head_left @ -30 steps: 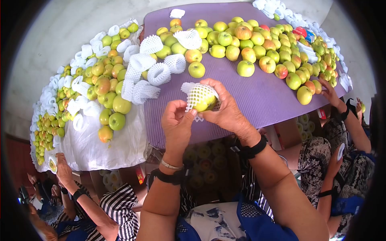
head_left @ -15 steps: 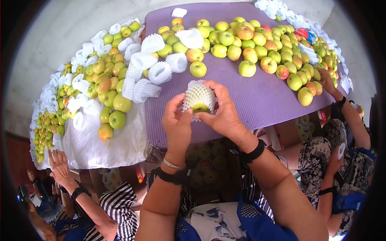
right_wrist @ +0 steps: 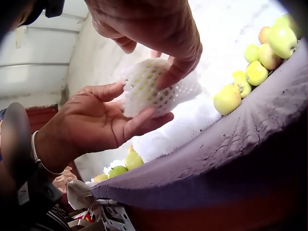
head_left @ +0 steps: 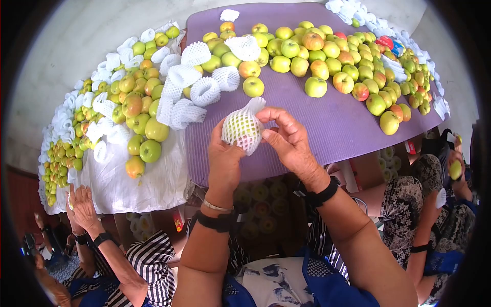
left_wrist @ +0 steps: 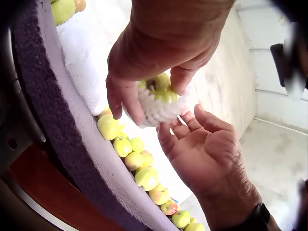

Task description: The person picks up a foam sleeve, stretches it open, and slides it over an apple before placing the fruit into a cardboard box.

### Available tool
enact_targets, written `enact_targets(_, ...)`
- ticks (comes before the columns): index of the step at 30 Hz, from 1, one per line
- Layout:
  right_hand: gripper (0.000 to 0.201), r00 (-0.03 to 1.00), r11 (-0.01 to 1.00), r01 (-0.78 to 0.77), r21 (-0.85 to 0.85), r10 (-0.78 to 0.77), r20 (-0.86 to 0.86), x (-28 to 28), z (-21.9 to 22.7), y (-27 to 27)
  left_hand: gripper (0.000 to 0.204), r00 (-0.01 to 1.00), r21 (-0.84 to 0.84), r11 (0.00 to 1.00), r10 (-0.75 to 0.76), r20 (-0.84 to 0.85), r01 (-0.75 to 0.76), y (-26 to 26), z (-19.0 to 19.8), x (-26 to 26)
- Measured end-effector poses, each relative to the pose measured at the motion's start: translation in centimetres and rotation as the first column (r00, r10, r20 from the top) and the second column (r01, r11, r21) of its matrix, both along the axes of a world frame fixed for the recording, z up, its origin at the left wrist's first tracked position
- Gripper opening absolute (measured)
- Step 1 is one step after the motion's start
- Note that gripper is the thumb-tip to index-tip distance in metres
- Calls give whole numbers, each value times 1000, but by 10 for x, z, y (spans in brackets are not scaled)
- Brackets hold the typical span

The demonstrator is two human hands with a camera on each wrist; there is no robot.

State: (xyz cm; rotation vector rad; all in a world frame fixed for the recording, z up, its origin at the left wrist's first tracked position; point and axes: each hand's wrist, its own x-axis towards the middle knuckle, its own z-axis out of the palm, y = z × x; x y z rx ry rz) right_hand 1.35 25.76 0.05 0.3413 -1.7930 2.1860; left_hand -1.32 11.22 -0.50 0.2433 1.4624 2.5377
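Observation:
In the head view, the left hand (head_left: 225,158) grips an apple in a white foam net (head_left: 241,128), thumb and fingers around its lower left. The right hand (head_left: 292,146) is at its right side, fingertips touching the net. The left wrist view shows the left hand (left_wrist: 159,43) around the apple (left_wrist: 161,89), whose stem end is bare, and the right hand (left_wrist: 207,159) palm up with its thumb apart. In the right wrist view, fingers of the right hand (right_wrist: 154,24) rest on the net (right_wrist: 144,86), above the left hand (right_wrist: 96,120).
Loose apples (head_left: 315,87) lie across the purple mat (head_left: 307,123). Empty foam nets (head_left: 205,91) are heaped at its left part. More apples (head_left: 132,105) and nets cover a white sheet (head_left: 138,194) at left. Other people's hands (head_left: 84,210) are at both sides; boxes hold netted apples below.
The netted apple has turned and shifted slightly left in the left hand. Its net now covers the side facing the head camera. The right hand has loosened from around it to the net's edge.

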Motion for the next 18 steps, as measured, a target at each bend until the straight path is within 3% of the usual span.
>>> enact_targets(2,33,999,999,29,-46,-30,-20,-2,-1,-1,57,999,25,1000,-15,29,14,1,3,-1)
enact_targets(5,29,985,985,168,27,-169,33,-1,0,-2,57,996,89,996,22,87,-29,3,10,2)
enact_targets(8,22,978,979,186,77,-192,82,-1,-2,-2,57,999,172,985,-2,34,-4,4,12,4)
enact_targets(11,14,980,978,184,99,-190,53,-1,-2,-6,58,998,90,994,63,-17,-61,6,7,4)
enact_targets(17,6,965,949,236,207,-254,65,-3,0,1,55,1000,75,997,8,-10,-7,4,6,3)
enact_targets(18,6,968,965,213,149,-229,100,-3,0,3,53,1000,87,996,-4,16,3,4,8,3)
